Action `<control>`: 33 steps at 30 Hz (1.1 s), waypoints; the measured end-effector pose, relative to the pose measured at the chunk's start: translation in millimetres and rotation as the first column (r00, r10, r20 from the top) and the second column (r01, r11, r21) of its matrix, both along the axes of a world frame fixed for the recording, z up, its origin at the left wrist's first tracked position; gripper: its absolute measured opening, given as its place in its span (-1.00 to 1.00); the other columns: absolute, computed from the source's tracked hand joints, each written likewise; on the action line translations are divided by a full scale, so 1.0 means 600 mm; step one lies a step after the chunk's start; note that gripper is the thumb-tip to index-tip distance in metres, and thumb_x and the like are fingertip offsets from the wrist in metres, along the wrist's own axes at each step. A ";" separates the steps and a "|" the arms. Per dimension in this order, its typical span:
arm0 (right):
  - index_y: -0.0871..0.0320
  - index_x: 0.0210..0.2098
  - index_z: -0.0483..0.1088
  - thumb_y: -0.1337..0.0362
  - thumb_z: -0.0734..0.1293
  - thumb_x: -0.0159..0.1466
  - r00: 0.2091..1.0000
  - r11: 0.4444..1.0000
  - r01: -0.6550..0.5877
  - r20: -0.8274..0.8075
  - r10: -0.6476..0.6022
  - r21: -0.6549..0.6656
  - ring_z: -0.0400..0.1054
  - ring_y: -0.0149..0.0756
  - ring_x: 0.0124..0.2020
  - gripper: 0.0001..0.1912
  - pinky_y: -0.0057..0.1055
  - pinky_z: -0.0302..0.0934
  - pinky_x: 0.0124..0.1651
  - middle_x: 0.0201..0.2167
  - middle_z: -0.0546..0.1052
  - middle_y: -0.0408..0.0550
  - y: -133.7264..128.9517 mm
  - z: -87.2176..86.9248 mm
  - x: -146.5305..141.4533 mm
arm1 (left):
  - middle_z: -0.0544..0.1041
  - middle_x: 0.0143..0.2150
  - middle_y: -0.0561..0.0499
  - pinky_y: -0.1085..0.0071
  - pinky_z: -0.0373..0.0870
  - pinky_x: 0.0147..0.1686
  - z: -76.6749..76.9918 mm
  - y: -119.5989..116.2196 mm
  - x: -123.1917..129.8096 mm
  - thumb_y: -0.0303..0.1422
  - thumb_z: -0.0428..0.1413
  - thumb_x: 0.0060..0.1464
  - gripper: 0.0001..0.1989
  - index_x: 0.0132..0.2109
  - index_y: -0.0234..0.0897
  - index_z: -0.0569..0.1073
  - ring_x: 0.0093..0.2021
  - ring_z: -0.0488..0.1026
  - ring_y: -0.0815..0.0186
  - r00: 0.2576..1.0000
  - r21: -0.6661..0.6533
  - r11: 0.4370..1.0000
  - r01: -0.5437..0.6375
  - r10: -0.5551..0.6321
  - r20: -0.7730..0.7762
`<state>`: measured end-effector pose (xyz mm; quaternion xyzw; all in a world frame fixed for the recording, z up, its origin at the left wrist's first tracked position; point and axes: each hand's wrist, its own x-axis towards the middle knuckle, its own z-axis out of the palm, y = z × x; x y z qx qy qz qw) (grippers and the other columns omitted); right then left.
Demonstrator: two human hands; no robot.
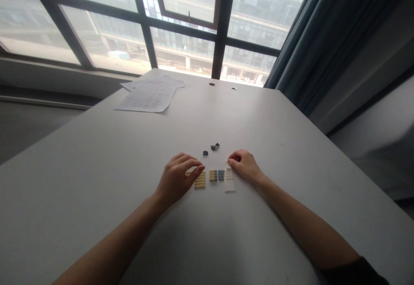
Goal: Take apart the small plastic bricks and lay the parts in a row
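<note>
Yellow studded bricks (199, 182) near fingers (193, 163)

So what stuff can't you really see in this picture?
All in the head view:
- Part of the yellow blocks: hidden by the left hand.
- Whether the right hand grips a white piece or just touches it: too small, and fingers cover it.
- The dark bits' exact shapes: too small.
- Words on the papers: too small and blurry.
- The rest of the black sleeve: cut off by the bottom edge.
</note>
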<state>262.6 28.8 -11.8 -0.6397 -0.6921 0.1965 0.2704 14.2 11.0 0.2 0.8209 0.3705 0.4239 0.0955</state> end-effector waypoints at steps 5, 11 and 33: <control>0.15 -0.42 0.52 0.25 0.31 0.11 0.995 0.998 0.047 -0.092 -0.044 0.040 0.31 -0.35 -0.42 -0.85 -0.40 0.18 -0.25 -0.44 0.52 -0.09 0.005 -0.009 0.004 | 0.56 -0.25 -0.04 0.27 0.37 -0.15 -0.007 0.028 -0.010 -0.28 0.08 0.13 -0.83 -0.23 -0.23 0.52 -0.20 0.44 0.22 0.985 -0.073 0.986 -0.150 0.142 -0.099; 0.16 -0.41 0.50 0.23 0.31 0.13 0.982 0.989 0.095 -0.175 -0.074 0.116 0.31 -0.32 -0.38 -0.84 -0.38 0.20 -0.23 -0.39 0.51 -0.06 0.004 -0.014 0.002 | 0.52 -0.09 -0.07 0.23 0.37 -0.09 -0.020 0.079 0.017 -0.31 0.09 0.08 -0.68 0.00 -0.21 0.48 -0.14 0.43 0.18 0.950 -0.233 0.948 -0.218 0.151 -0.274; 0.10 -0.12 0.52 0.39 0.29 0.22 0.952 0.957 -0.266 0.190 0.241 0.118 0.34 -0.28 -0.13 -0.73 -0.36 0.15 0.05 -0.19 0.51 -0.02 0.097 -0.001 -0.027 | 0.44 0.07 -0.11 0.13 0.24 -0.01 -0.016 0.093 0.050 -0.24 0.07 0.13 -0.63 0.09 -0.09 0.40 0.06 0.29 0.06 0.883 -0.079 0.982 -0.173 0.119 -0.454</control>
